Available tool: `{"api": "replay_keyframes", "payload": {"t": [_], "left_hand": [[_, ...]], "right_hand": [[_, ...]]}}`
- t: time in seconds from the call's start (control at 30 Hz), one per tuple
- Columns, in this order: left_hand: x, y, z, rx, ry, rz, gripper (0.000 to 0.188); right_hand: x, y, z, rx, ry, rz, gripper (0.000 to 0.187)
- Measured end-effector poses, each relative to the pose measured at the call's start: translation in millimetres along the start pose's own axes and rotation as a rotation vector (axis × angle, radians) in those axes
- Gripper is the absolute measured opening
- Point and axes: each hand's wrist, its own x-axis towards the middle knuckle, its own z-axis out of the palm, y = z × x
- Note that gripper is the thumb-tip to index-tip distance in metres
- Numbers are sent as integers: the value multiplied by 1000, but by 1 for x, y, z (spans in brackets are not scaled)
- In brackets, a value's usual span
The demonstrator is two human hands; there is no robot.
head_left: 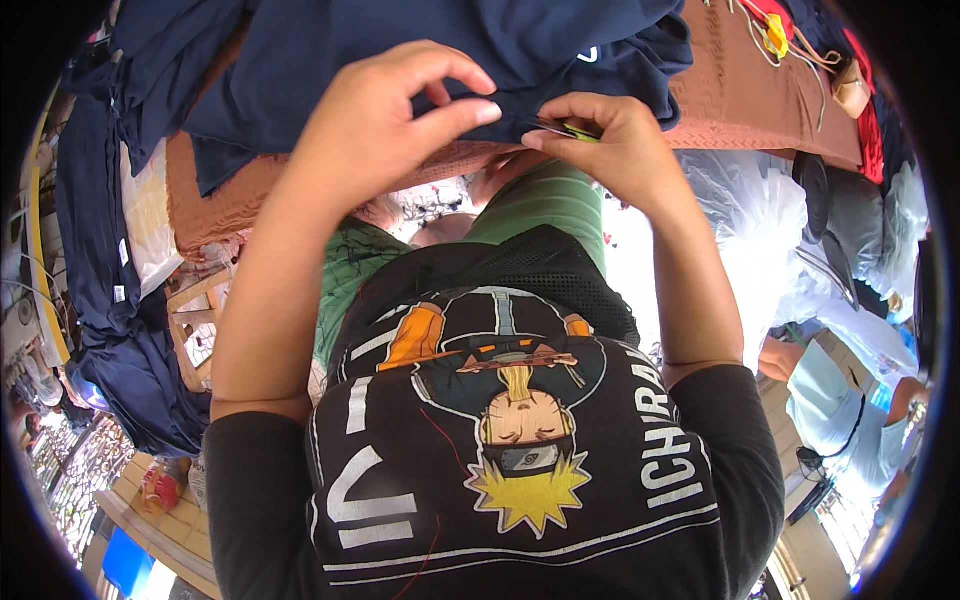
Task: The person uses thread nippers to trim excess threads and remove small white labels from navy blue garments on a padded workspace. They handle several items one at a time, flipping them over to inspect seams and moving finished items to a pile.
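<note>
A navy blue garment lies bunched over the table's near edge in front of me. My left hand is at the cloth's near edge, its thumb pressed on the fabric and its index finger arched above. The remaining left fingers are hidden. Just to the right, my right hand is closed around a small tool with a yellow-green handle and a thin dark metal tip, which looks like thread snips. That tip points left toward the cloth beside my left thumb. A small white mark shows on the garment.
A brown cloth covers the table. Yellow and red items with cords lie at the far right. More navy garments hang at the left. Clear plastic bags stand right of my legs. Another person's light blue clothing shows farther right.
</note>
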Motion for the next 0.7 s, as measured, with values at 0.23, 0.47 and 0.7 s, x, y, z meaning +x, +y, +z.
{"api": "replay_keyframes", "payload": {"t": [0.23,0.47,0.7], "left_hand": [[1,-18,32,64,4,11,22],[4,-15,24,-150,-158,-287,17],[4,-22,33,-376,-81,-302,18]], "right_hand": [[-3,22,17,124,100,-192,18],[-2,27,21,10,154,-355,25],[1,29,23,-75,134,-382,21]]}}
